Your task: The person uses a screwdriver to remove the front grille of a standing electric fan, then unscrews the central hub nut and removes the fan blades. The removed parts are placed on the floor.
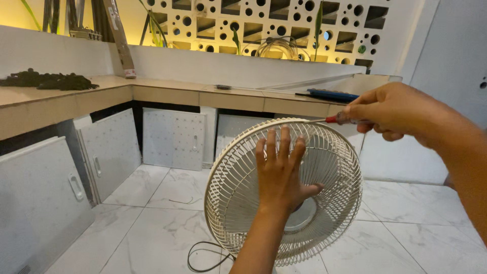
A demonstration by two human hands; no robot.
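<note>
Cream wire makes up the round fan guard, which stands upright over the pale marble floor, a little right of the middle of the view; a grey hub shows through the wires low in its centre, partly hidden by the wrist. Against its front lies the left hand, palm flat on the wires, its grip spread wide with the fingers pointing up and the thumb out to the right; it presses on the guard rather than closing round anything. At the top rim of the guard the thin metal shaft of a screwdriver meets the wire; its handle is red and clear. The right hand comes in from the right, its grip pressed together round that handle, fingers curled under and thumb on top. A dark cable loops on the floor just below the guard's lower left edge. Behind, white cabinet doors with small handles lean under a tan worktop that runs round the corner; a heap of small black parts lies on its left stretch, and a flat blue thing rests on its right end. Above the worktop rises a white screen wall pierced with round and square holes, lit yellow from behind.
</note>
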